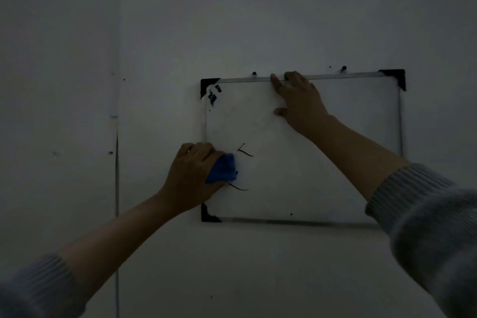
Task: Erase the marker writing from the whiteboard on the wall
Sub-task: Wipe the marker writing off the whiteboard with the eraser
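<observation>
Left hand (pixel 192 175) clenched on blue eraser (pixel 222 169), flat on whiteboard (pixel 322 162); leftover strokes (pixel 244 150) just right; right hand (pixel 296 100) spread, gripping top rim

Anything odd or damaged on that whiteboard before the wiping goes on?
The whiteboard hangs slightly tilted, its top edge rising to the right. Dark ink blotches smear its upper-left corner, heavier than the thin strokes beside the blue cloth. No damage shows, though the dim light hides detail.

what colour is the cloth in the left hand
Blue; the cloth shows best in the head view.
</observation>
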